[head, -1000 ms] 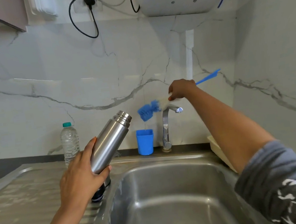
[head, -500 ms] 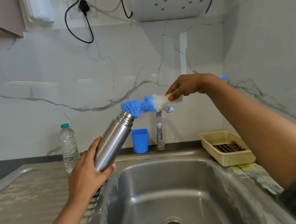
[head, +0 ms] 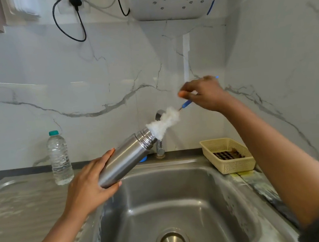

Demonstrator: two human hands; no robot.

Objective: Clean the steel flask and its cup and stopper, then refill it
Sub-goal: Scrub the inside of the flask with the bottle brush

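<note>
With left grip [head: 87, 187] clamped round tilted cylindrical steel flask [head: 125, 158] at ten o'clock of steel sink [head: 181, 189] and right grip [head: 205, 94] seemingly pinching blue handle [head: 186, 103], feed white-bristled bottle brush [head: 164, 122] in from two o'clock.

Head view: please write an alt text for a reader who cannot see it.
Over a steel sink, the left hand grips a tilted flask while the right hand holds a brush, its white bristles at the flask's mouth. A bottle stands left; a basket sits right.
</note>
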